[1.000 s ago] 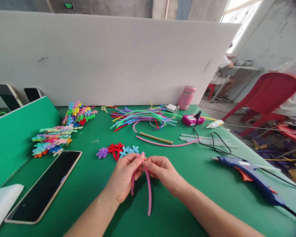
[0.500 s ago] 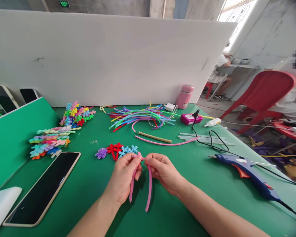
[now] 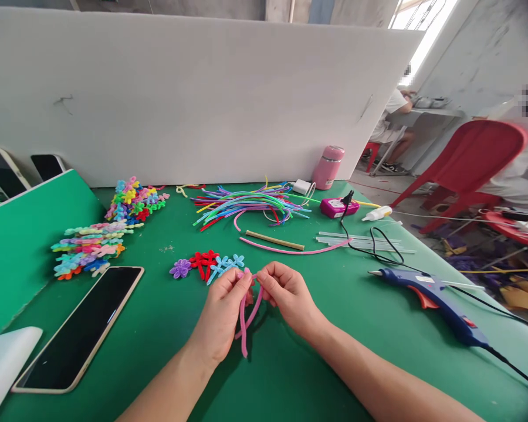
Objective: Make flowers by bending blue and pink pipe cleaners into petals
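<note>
Between thumb and fingers my left hand (image 3: 224,308) pinches a pink pipe cleaner (image 3: 243,328), bent near its top. My right hand (image 3: 290,296) is closed on the same pipe cleaner, close beside the left fingertips. Its two tails hang below the hands and cross each other; the bent part is mostly hidden by the fingers. Just beyond my left hand lie light blue pipe-cleaner flowers (image 3: 226,265), red ones (image 3: 204,264) and a purple flower (image 3: 180,268). Past my fingers another pink pipe cleaner (image 3: 299,252) curves beside a tan stick (image 3: 275,240).
A blue glue gun (image 3: 431,299) with a black cord lies right, near clear glue sticks (image 3: 361,241). Behind are a bundle of coloured pipe cleaners (image 3: 250,205) and a pink bottle (image 3: 328,168). At left are a phone (image 3: 81,328) and stacked flowers (image 3: 92,246). People sit beyond the table.
The pipe cleaner's tails hung apart before; now they cross, one swung leftward behind the other. Both hands still pinch it close together. The view has tilted slightly down.
</note>
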A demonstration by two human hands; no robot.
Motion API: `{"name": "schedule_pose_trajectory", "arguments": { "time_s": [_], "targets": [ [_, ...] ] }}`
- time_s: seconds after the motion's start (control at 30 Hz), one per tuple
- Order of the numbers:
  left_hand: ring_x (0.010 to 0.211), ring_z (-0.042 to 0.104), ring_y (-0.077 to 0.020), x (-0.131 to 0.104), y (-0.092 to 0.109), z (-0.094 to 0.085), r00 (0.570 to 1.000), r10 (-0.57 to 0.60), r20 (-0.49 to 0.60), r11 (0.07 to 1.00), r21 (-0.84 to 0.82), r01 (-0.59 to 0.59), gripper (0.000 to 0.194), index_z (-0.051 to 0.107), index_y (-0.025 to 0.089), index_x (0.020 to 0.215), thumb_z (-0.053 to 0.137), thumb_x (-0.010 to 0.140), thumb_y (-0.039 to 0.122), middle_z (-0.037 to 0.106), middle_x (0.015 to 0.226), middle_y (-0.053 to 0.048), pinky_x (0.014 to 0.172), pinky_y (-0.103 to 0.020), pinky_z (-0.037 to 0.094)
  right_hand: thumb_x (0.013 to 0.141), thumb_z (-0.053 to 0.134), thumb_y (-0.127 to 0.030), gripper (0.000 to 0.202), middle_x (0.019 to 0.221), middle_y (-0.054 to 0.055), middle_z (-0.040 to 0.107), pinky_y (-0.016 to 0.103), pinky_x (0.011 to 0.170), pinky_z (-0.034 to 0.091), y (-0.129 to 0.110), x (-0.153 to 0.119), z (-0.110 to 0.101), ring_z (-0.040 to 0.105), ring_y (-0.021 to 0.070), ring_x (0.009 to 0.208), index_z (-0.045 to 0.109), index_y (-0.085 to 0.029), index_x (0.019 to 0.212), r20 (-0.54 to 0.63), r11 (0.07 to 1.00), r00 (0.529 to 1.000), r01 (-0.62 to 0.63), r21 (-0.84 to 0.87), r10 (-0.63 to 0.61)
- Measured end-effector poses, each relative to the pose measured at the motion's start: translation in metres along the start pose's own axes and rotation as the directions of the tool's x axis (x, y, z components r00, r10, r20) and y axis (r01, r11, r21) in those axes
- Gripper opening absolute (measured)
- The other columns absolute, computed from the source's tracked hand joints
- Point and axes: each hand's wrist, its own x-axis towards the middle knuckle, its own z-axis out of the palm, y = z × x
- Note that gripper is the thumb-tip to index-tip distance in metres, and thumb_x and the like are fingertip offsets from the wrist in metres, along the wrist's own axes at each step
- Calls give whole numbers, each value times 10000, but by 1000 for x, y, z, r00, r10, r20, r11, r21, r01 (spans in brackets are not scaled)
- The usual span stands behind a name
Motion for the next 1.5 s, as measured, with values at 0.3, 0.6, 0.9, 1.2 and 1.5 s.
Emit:
{"name": "schedule_pose_trajectory", "arguments": {
  "time_s": [0.3,0.6,0.9,1.2,1.5],
  "targets": [
    [489,318,-69,4,1,-4,994,108,16,941,322,-108,292,352,186,592,446,808,359,339,534,67,451,-189,281,746,545,-405,264,578,-15,587,164,448,328,1,3,1,561,82,514,471,-154,709,127,982,986,-129,140,111],
    [408,288,-33,9,17,-7,992,-117,45,985,135,110,257,406,166,617,489,784,342,414,521,64,380,-168,227,754,559,-297,206,749,13,585,223,594,409,7,7,-9,518,105,655,563,-153,901,126,970,980,171,-171,-151],
    [351,233,9,6,15,-19,953,-255,166,963,-48,267,271,403,148,588,539,773,293,417,481,67,360,-149,142,781,524,-285,172,720,11,609,200,541,377,2,3,-11,497,102,615,611,-160,862,257,860,941,312,-403,-221],
    [335,188,14,0,-2,-21,937,-291,195,923,-201,329,217,425,153,635,527,784,273,428,431,73,377,-151,128,790,509,-252,118,681,-5,572,188,546,379,3,4,-12,477,93,597,583,-159,795,297,823,939,303,-481,-172],
    [389,276,-20,-2,-1,-21,964,-236,121,964,-100,248,215,465,153,629,512,784,296,457,490,49,384,-158,207,799,490,-225,93,702,7,574,200,581,396,2,4,-11,498,102,621,562,-167,789,283,757,931,353,-549,-229]
  ]
}}
